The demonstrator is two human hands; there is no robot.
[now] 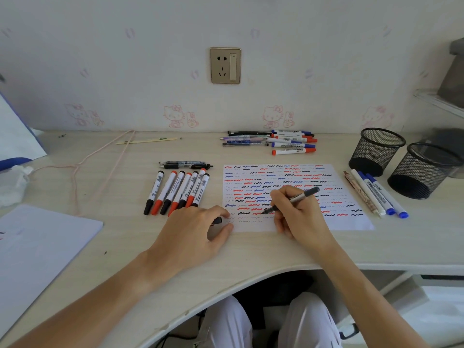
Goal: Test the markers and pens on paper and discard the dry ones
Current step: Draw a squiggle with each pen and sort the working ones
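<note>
Black pen (292, 199) pinched in right hand (298, 217), tip on scribbled paper (296, 177), left hand (198, 232) gripping its cap (217, 220).

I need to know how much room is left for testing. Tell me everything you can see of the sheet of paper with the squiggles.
The sheet of paper is white and lies flat on the desk. Rows of red, black and blue squiggles cover nearly all of it; only the bottom strip is bare. The right hand rests on it, pen tip down; the left hand touches its bottom-left corner.
</note>
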